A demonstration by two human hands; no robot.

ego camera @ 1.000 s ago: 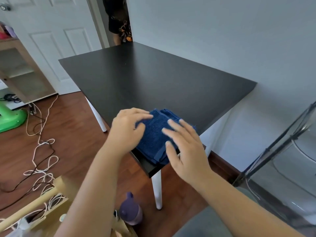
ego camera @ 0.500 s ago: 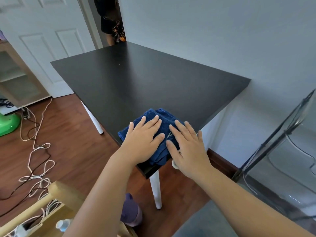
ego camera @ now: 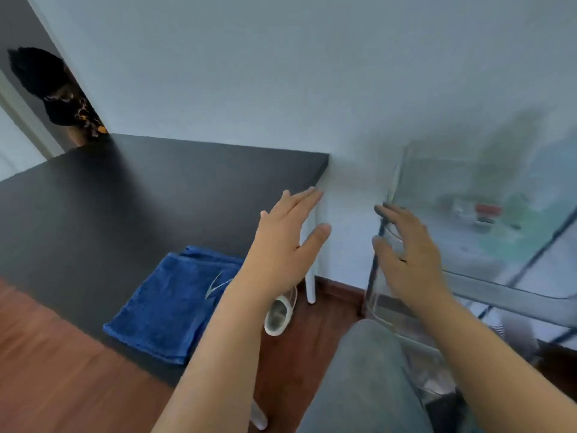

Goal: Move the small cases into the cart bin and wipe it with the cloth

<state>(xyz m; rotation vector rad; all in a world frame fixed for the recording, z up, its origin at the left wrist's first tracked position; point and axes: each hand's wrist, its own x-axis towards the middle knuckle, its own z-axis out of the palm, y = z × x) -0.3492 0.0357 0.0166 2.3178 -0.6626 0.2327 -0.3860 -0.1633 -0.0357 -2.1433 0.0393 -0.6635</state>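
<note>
Both hands have come off the cloth [ego camera: 175, 303] since half a sec ago, and the view has swung right. Left hand [ego camera: 285, 245] is up in the air w/ fingers straight and spread wide, holding nothing, hovering past the table's right edge. Right hand [ego camera: 406, 254] is also spread and empty, fingers loosely extended, just in front of the clear cart bin [ego camera: 487, 245] on the right; can't tell if the fingertips touch its rim. Cloth is blue, folded, lying flat on the near corner of the black table [ego camera: 125, 195], below and left of the left hand, partly behind that forearm. A pale swoosh-like mark shows on the cloth, no readable text. Inside the bin, blurred stuff incl. something w/ a red patch [ego camera: 488, 210], too smeared to ID or read. Black cart frame bars [ego camera: 530, 257] cross in front of the bin. White table leg [ego camera: 310, 270] stands btwn the hands, a white shoe-like object [ego camera: 279, 314] on the wood floor by it. Grey-clad knee [ego camera: 365, 376] at bottom. Another person [ego camera: 62, 98] in dark clothes stands at the doorway, far left.
</note>
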